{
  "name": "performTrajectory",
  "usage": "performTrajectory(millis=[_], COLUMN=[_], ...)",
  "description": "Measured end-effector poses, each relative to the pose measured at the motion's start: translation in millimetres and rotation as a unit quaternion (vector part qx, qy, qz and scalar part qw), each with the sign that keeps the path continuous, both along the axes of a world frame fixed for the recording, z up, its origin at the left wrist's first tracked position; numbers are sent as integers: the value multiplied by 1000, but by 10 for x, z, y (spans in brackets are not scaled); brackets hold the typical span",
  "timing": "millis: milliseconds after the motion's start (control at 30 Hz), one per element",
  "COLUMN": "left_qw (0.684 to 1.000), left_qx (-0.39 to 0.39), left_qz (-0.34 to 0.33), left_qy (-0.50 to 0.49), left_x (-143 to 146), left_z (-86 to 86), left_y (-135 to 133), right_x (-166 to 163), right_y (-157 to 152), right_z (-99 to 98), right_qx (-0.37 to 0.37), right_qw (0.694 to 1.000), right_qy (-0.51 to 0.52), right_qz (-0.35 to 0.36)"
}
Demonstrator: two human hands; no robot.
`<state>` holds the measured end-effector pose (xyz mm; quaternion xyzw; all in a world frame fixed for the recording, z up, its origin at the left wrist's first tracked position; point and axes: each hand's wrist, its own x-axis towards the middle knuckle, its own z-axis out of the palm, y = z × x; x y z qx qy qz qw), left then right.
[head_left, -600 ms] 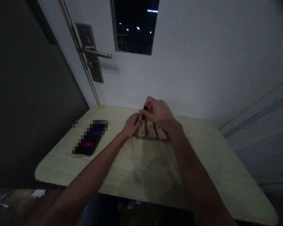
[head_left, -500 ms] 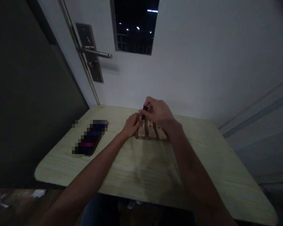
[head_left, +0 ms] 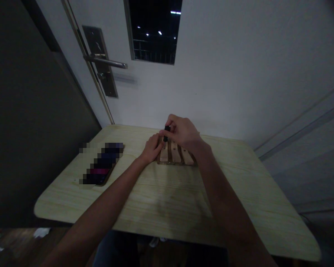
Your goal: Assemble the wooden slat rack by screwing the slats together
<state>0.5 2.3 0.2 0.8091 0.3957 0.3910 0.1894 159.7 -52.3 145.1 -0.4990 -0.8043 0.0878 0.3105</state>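
Note:
A small slatted wooden piece [head_left: 176, 156] lies on the pale wood-grain table [head_left: 167, 196], near its far edge. My left hand [head_left: 151, 148] rests against the piece's left end, fingers curled on it. My right hand [head_left: 180, 132] hovers over the slats and pinches a small black object [head_left: 166, 129] between thumb and fingers, held upright above the left slat. The far half of the wooden piece is hidden under my right hand.
A dark phone-like object [head_left: 101, 168], blurred out, lies on the table's left part. Behind the table stands a white door with a metal handle [head_left: 105, 62] and a small dark window [head_left: 154, 29]. A dark wall borders the left side.
Both hands and the wooden piece keep the same pose; the view has shifted slightly, so everything sits a little further left and up.

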Motion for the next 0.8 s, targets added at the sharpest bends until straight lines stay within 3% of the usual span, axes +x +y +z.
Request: performTrajectory(millis=[800], left_qw=[1000], left_qx=[1], left_qz=[2], left_qy=[-5], left_x=[2], left_z=[7], left_y=[-17], right_x=[58], right_y=[35], right_z=[-3], right_qx=[-14], right_qw=[999], right_qy=[35], right_qz=[30])
